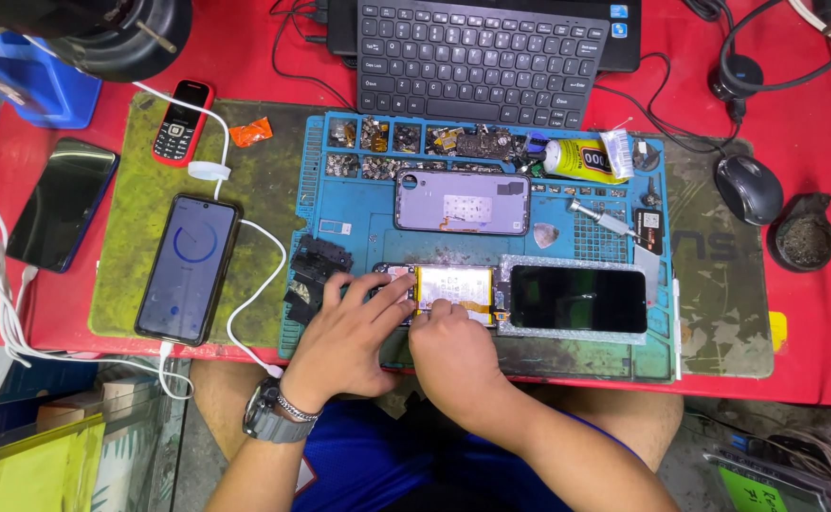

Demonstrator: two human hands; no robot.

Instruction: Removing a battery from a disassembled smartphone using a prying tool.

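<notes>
An opened phone [453,287] with its pale yellow battery exposed lies on the blue repair mat [358,228]. My left hand [349,327] rests flat on the phone's left end, fingers spread over it. My right hand [453,341] presses its fingertips on the phone's lower edge near the battery; whether it holds a small tool is hidden. A detached black screen [576,299] lies right of the phone, touching it. Above lies a purple back cover [463,201].
A charging phone [188,268] on a white cable and a red keypad phone [181,121] lie left on the green mat. A glue tube [586,159], parts trays, keyboard [482,57], mouse [749,188] and another dark phone [60,204] surround the work area.
</notes>
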